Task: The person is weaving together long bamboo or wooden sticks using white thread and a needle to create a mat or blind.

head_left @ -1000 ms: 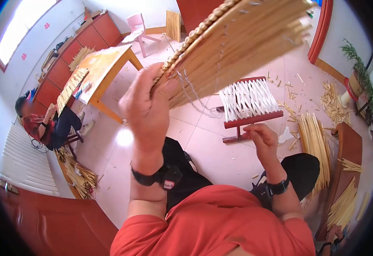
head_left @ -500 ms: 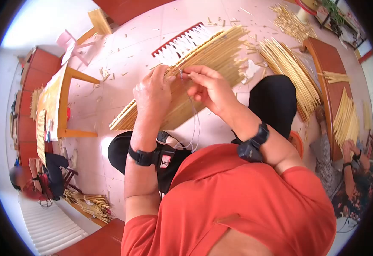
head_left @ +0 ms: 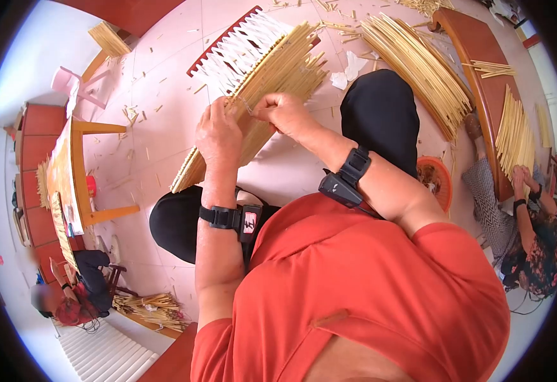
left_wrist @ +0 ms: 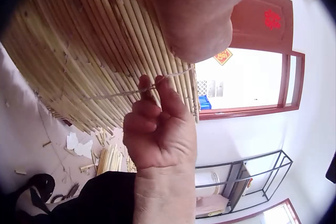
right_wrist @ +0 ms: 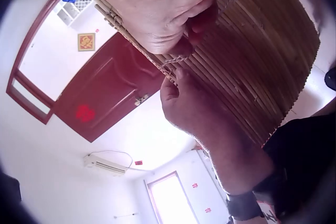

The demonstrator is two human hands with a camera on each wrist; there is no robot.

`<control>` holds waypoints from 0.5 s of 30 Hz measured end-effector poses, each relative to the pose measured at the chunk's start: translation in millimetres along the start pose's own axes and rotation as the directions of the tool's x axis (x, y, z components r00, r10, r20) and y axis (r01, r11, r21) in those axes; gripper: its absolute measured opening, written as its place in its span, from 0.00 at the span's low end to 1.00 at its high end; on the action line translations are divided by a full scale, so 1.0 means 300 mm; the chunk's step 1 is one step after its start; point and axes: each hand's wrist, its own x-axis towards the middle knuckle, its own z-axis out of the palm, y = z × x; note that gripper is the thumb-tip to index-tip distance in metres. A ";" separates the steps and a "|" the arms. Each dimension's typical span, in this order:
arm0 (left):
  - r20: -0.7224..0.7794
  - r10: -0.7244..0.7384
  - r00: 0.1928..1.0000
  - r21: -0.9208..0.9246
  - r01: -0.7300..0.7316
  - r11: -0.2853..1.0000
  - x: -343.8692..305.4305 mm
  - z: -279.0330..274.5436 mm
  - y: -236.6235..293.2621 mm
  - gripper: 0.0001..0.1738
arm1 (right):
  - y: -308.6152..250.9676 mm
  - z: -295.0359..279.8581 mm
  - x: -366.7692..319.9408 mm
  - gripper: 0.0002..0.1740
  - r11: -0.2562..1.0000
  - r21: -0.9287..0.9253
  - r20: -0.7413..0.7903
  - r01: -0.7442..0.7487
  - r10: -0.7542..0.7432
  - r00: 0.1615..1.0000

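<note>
A mat of straw-coloured stalks (head_left: 277, 73), joined by thin twine, slants in front of my knees. My left hand (head_left: 220, 134) grips its edge, thumb and fingers on either side of the stalk ends in the right wrist view. My right hand (head_left: 286, 114) pinches the pale twine (left_wrist: 121, 94) between thumb and index finger, close against the stalks. In the left wrist view, the twine runs across the stalks to the mat's edge. Twisted strands (right_wrist: 178, 58) show between both hands in the right wrist view. Behind the mat, a dark red frame strung with white cord (head_left: 243, 48) stands on the floor.
Loose stalks (head_left: 412, 70) lie in a long pile at the right, beside a brown wooden bench (head_left: 482, 83). An orange basket (head_left: 443, 175) stands near my right knee. One person sits by the table (head_left: 78, 162) at left, another at far right. Cut pieces litter the tiles.
My left hand has lowered the mat from high up to before my knees. The right hand, apart from it at first, has come to the mat and taken the twine.
</note>
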 end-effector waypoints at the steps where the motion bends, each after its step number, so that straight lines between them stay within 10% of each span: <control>1: -0.004 0.000 1.000 0.002 0.000 1.000 -0.003 0.001 0.002 0.13 | 0.001 0.002 0.001 0.08 0.987 -0.085 -0.058 0.138 -0.143 0.988; 4: 0.024 -0.018 1.000 0.007 0.018 1.000 -0.009 0.000 -0.001 0.14 | -0.004 -0.011 0.008 0.06 0.923 -0.174 -0.132 0.344 -0.368 0.920; 15: 0.024 -0.084 0.996 0.034 0.083 0.996 -0.002 0.002 0.022 0.19 | -0.005 -0.040 -0.037 0.06 0.948 -0.166 -0.043 0.273 -0.283 0.958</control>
